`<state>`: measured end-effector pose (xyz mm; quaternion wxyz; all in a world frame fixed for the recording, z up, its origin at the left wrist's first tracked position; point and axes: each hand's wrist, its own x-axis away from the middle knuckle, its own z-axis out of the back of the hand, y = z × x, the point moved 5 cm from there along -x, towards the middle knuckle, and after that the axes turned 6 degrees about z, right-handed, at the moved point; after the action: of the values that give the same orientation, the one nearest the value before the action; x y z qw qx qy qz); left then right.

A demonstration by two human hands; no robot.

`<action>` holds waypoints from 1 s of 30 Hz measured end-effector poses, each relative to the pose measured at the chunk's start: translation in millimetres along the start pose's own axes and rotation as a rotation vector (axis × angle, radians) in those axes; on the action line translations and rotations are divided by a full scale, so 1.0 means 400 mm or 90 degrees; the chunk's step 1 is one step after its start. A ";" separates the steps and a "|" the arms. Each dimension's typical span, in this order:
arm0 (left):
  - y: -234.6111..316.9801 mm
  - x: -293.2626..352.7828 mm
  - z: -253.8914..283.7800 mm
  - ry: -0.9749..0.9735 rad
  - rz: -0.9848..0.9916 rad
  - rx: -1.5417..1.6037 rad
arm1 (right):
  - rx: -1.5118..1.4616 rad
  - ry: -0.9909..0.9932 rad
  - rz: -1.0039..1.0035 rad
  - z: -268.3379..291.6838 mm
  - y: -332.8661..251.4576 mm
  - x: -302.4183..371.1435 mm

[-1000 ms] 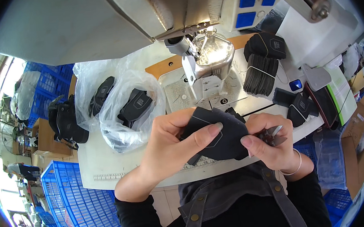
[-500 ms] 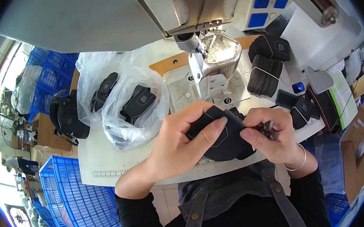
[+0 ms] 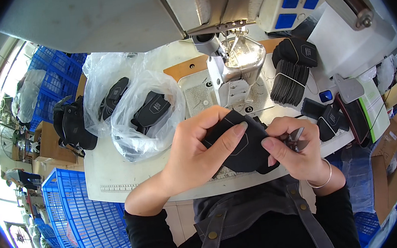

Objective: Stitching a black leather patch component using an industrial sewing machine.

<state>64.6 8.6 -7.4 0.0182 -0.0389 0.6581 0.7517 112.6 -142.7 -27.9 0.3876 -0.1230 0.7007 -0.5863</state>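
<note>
My left hand point(image 3: 200, 147) grips a dark fabric piece point(image 3: 240, 154) with a thin pale outline on its face, thumb on top and fingers behind. My right hand point(image 3: 296, 147) is closed at the piece's right edge, thumb and forefinger by the rim. Tucked in its curled fingers are metal thread snips point(image 3: 296, 139), their silver part showing and the rest hidden. The piece hangs over the table's front edge, just below the sewing machine's bed and needle area point(image 3: 224, 51).
Clear plastic bags point(image 3: 136, 146) with dark pieces lie on the left of the table point(image 3: 103, 172). A bound stack of dark pieces point(image 3: 290, 83) and loose ones point(image 3: 330, 122) stand on the right. A blue crate point(image 3: 88, 218) sits at lower left, a cardboard box point(image 3: 390, 159) at far right.
The right fingers have shifted slightly at the piece's edge, and the snips' silver part shows more. The left hand keeps its grip; the view has moved a little.
</note>
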 end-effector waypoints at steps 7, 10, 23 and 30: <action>0.010 0.000 0.022 -0.008 0.028 -0.101 | -0.025 -0.018 -0.030 -0.009 0.006 -0.006; 0.016 -0.033 0.037 -0.067 0.056 -0.103 | -0.011 -0.077 -0.110 -0.002 0.007 -0.033; 0.006 -0.078 0.066 -0.166 0.193 0.016 | 0.013 -0.137 -0.173 0.005 -0.006 -0.084; 0.034 -0.091 0.046 -0.164 0.099 -0.013 | -0.077 -0.153 -0.215 0.010 0.002 -0.079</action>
<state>99.2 25.9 11.5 0.0443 0.1089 0.6439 0.7560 136.6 -125.5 -16.2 0.3564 -0.3311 0.6528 -0.5807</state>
